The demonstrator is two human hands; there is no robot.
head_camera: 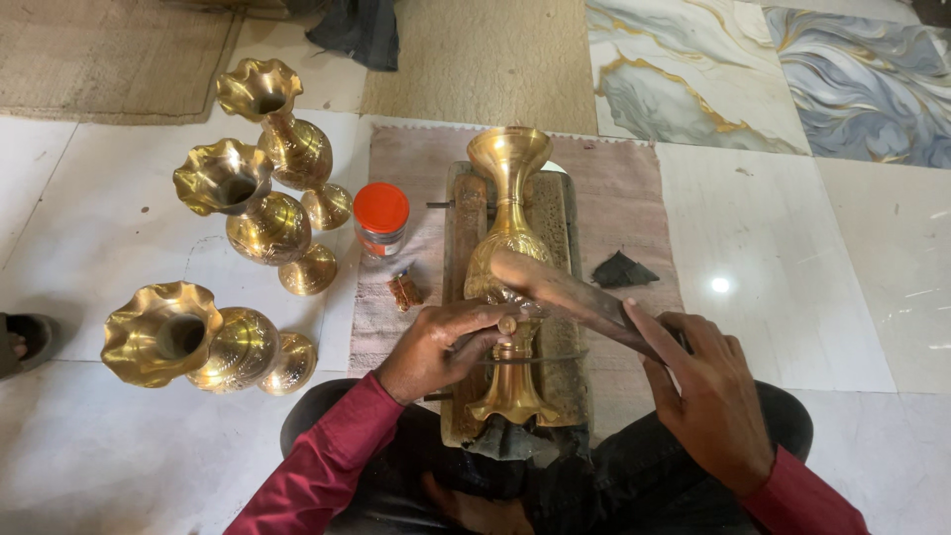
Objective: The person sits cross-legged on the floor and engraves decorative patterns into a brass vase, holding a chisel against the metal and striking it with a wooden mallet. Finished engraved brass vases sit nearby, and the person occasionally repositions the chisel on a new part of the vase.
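A tall brass vase [508, 213] lies lengthwise on a worn wooden block [466, 213], its flared mouth pointing away from me. My left hand [446, 347] grips a small tool pressed against the vase's narrow stem near its base. My right hand [708, 396] holds the handle of a wooden mallet [565, 289], whose head rests over the vase's body. Both sleeves are dark red.
Three finished brass vases [253, 213] lie on the tiled floor at the left. A jar with an orange lid [380, 220] and a small brown piece [404, 289] sit on the pink cloth [624, 213]. A dark scrap [620, 269] lies right of the block. Someone's sandalled foot [22, 342] shows at far left.
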